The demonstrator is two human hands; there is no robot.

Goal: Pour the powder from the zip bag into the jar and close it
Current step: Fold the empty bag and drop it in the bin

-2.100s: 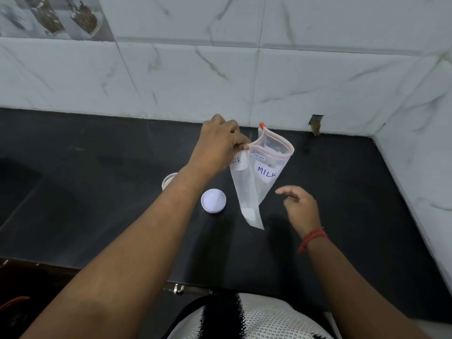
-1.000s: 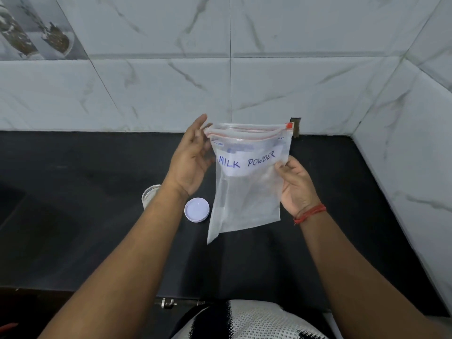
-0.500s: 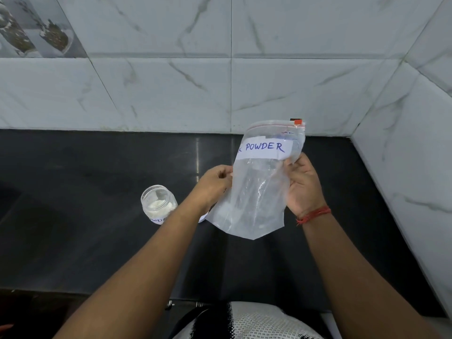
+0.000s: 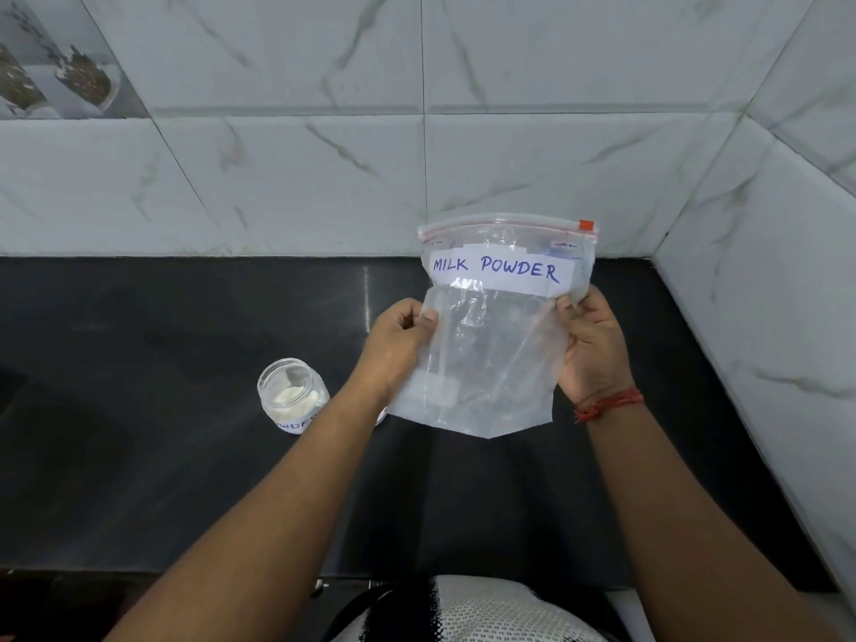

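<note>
The zip bag [image 4: 491, 335] labelled MILK POWDER looks emptied, pinched upright above the counter [image 4: 139, 479] by left hand [image 4: 398, 345] and right hand [image 4: 590, 349]. The open jar [image 4: 292, 395] holds powder; capping seems left.

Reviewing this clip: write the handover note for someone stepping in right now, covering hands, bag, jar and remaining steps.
Left hand: pinches the zip bag's left edge.
Right hand: grips its right edge.
Zip bag: held upright above the counter, labelled MILK POWDER, looks almost empty.
Jar: open on the counter, left of the left arm, powder inside.
Lid: mostly hidden behind the left wrist.
Done: pouring, apparently.
Left: put the bag down, close the jar.
</note>
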